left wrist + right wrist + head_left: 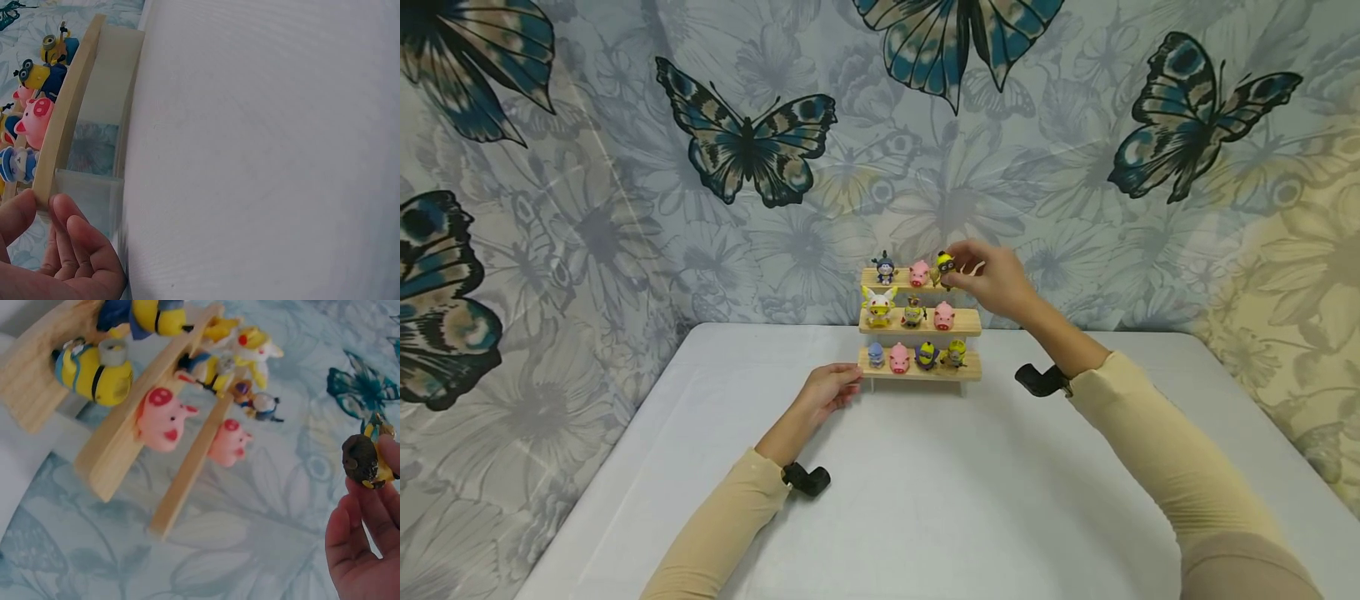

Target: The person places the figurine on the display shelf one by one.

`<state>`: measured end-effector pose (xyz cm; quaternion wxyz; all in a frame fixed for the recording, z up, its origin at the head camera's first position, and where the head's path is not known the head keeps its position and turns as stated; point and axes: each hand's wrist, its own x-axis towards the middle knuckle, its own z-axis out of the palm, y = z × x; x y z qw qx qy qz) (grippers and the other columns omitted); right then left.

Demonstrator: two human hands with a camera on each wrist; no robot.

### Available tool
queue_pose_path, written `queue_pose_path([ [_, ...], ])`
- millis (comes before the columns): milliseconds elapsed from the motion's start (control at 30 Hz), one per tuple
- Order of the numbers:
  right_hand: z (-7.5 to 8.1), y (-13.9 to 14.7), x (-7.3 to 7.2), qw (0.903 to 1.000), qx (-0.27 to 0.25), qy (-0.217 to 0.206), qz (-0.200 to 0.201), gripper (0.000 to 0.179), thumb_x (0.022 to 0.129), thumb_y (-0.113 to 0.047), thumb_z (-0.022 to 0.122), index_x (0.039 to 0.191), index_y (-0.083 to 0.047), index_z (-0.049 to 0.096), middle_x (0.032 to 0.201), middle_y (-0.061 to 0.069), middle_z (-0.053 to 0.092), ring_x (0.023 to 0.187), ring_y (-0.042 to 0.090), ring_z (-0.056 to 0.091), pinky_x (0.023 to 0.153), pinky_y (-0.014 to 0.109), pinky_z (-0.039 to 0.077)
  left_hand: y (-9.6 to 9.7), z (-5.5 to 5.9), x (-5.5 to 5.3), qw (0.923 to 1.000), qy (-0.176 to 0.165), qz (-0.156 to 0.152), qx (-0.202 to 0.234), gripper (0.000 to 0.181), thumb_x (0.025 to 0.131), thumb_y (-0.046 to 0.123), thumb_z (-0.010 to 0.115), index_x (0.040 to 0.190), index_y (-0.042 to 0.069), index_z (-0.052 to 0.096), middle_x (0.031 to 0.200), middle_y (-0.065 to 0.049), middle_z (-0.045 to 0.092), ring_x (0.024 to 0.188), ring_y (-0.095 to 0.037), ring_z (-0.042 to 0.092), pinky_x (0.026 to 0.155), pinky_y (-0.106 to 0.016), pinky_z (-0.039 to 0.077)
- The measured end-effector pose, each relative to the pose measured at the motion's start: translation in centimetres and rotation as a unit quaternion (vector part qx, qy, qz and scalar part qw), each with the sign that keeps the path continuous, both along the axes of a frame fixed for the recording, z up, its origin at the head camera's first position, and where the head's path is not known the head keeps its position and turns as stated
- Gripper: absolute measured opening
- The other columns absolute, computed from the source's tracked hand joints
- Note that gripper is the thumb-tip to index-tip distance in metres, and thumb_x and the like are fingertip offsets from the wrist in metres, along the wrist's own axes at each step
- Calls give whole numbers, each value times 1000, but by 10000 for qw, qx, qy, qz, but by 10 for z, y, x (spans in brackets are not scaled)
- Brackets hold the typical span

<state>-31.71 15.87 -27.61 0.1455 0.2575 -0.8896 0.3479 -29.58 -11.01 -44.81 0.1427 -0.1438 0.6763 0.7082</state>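
A three-step wooden display shelf [973, 367] on clear supports carries small figurines. My left hand [827, 390] pinches the left end of its lowest board, thumb on one side and fingers on the other, as the left wrist view shows at the board [67, 115]. At the top step's right end, my right hand [997, 282] pinches a yellow minion figurine [945, 262] with a dark brown rounded part [359, 459]. In the right wrist view the figurine is apart from the top board. Left of it on that step are a pink pig [919, 273] and a dark-blue figurine [886, 268].
On the middle step stand a white-eared yellow figurine [879, 307], a minion [913, 312] and a pig [943, 316]. A blue-white figurine [876, 356], a pig [899, 358] and two minions line the lowest step. Butterfly-print cloth [760, 275] hangs behind the white table [925, 500].
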Motion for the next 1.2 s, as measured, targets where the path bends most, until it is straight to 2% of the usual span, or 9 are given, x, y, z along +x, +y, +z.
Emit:
queue_pose_path([
  [267,-4,8,-19,9982,13,-405,-436,36,93,-16,66,125,0,60,103,22,65,95,33,60,72,35,44,0,-1,0,10000,18,17,78,31,95,15,63,123,2,61,86,2,66,65,-4,59,57,-19,44],
  [533,-19,11,-40,9962,-138,-606,-613,39,94,-17,66,127,1,58,109,24,66,100,35,59,82,45,47,1,1,1,10000,-19,3,58,32,95,16,64,124,3,61,86,3,66,67,-4,59,58,-20,44],
  [733,-32,12,-55,9934,-196,-744,-852,39,93,-16,66,127,2,57,112,25,66,99,36,62,82,46,50,0,1,-1,10000,-57,19,19,32,95,18,64,124,5,61,88,3,67,68,-5,59,59,-20,44],
  [900,-41,11,-64,9925,-270,-685,-978,39,93,-15,66,127,2,58,109,25,67,96,35,62,78,42,50,0,0,-1,10000,-42,16,-32,31,95,18,64,123,5,62,93,0,68,68,-5,59,59,-20,45],
  [1033,-47,7,-69,9919,-422,-546,-1068,38,93,-15,66,125,3,59,105,24,67,92,35,62,71,36,47,0,-1,0,10000,-22,36,-31,31,95,18,64,122,4,62,90,1,67,67,-6,59,58,-20,45],
  [1200,-52,4,-73,9894,-546,-622,-1191,38,94,-16,65,126,3,58,106,24,66,93,35,61,74,40,48,0,-1,0,10000,-22,29,-3,31,95,18,64,123,5,62,89,2,66,66,-5,59,58,-20,45],
])
